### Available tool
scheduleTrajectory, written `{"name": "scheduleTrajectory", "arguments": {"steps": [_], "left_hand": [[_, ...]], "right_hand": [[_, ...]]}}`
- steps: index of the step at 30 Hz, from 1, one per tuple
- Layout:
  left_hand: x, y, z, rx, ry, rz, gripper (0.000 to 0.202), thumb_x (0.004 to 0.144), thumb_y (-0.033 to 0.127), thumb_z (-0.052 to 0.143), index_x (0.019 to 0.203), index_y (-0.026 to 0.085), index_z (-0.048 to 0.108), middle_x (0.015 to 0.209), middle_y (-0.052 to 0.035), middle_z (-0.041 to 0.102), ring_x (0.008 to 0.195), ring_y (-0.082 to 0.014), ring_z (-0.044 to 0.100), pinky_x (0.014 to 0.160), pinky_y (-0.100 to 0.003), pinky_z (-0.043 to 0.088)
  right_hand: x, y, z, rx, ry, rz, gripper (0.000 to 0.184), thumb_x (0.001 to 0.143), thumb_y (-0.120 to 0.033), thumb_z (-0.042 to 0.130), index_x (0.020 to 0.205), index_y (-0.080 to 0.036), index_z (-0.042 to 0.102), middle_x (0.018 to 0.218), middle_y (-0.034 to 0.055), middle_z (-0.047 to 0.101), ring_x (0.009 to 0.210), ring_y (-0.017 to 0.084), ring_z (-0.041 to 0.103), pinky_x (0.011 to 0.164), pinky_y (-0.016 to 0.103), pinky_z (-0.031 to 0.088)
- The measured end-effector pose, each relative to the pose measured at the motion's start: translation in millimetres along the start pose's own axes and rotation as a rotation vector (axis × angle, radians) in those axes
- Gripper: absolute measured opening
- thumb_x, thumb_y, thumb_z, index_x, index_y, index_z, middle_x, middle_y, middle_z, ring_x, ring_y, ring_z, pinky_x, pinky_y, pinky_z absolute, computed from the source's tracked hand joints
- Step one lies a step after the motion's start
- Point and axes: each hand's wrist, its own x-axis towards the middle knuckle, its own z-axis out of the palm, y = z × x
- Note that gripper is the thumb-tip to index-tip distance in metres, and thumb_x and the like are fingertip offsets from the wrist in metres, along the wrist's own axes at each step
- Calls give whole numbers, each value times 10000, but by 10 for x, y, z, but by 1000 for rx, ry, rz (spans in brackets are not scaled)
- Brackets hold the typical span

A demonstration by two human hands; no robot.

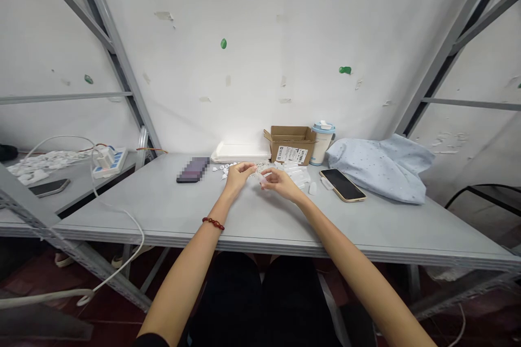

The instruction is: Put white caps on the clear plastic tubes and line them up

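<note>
Table: flat grey top with a ribbed front edge, sitting on a metal frame and carrying everything below.
Cloth: soft pale blue fabric with tiny dots, lying crumpled at the right rear of the table.
Tray: shallow, white and rectangular, catching glare against the wall.
Cardboard box: small brown carton with its flaps standing open and a printed label facing me, sitting just right of the tray.
Cup: a pale tumbler with a light blue lid, standing upright beside the box.
Phone: glossy black screen in a tan case, lying flat next to the cloth.
Left hand: fingers are curling in toward the right hand; honestly can't tell if they're gripping anything.
Right hand: thumb and fingertips are pinching the small clear tube.
Tube pile: loose clear plastic tubes lying behind the right hand.
Small clear tube: translucent, stubby and plastic-looking, hovering just above mid-table between both hands.
White caps: tiny pieces lying scattered left of the left hand.
</note>
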Motion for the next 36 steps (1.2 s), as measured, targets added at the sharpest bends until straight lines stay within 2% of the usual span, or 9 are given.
{"name": "scheduleTrajectory", "arguments": {"steps": [8,14,22,36], "left_hand": [[0,30,-11,-8,47,-28,223,607,344,742,725,158,705,711,-35,702,737,-179,620,697,-293,476],[21,12,-24,0,70,-24,222,619,347,733,729,157,701,705,-33,695,734,-176,618,689,-293,470],[37,-19,-28,-6,73,-11,211,631,337,727,740,158,700,732,-39,702,760,-186,628,726,-309,476],[66,-102,-33,125,95,144,181,658,322,706,727,154,697,750,-49,703,702,-166,606,707,-291,468]], "right_hand": [[-5,-4,17,-9,-72,43,432,631,-150,694,1029,-189,532,700,-23,640,651,148,636,658,291,493],[-9,-2,14,-24,-130,37,448,638,-141,686,1062,-181,546,719,-15,658,641,134,628,646,271,475],[-18,-17,23,-27,-114,29,464,641,-155,690,1076,-188,533,728,-9,665,653,144,636,612,263,471],[-17,-17,24,0,-107,-14,424,696,-211,651,1100,-209,522,739,-11,636,743,172,655,737,336,515]]}}
